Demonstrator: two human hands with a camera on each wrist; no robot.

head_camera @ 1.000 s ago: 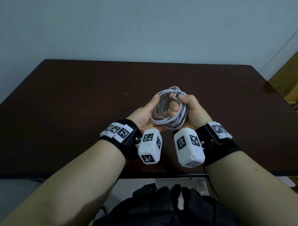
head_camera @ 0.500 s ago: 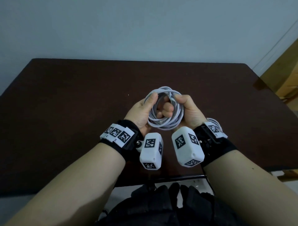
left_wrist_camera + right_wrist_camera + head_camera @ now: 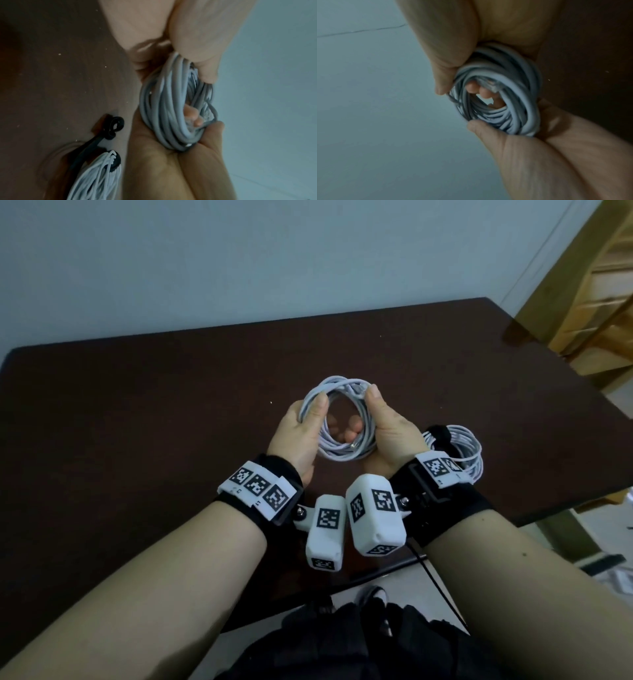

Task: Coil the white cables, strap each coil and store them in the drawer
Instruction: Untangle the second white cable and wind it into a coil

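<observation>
A white cable coil (image 3: pixel 342 451) is held up over the dark table between both hands, its loop facing me. My left hand (image 3: pixel 308 426) grips its left side, thumb on the front and fingers behind. My right hand (image 3: pixel 380 422) grips the right side the same way, with fingertips showing through the loop. In the left wrist view the coil (image 3: pixel 168 108) is clamped between my thumb above and the right palm below. A plug end lies inside the coil (image 3: pixel 513 102) in the right wrist view. No drawer is in view.
A second white coil (image 3: pixel 466 446), bound with a black strap (image 3: pixel 113 125), lies on the table (image 3: pixel 137 422) just behind my right wrist. Wooden furniture (image 3: pixel 599 285) stands beyond the table's right corner. A wall runs along the far edge.
The right fingers have come out of a fist round the bundle, and both thumbs now pinch the coil's upper rim. The loop has opened out towards me. The strapped coil has come into view.
</observation>
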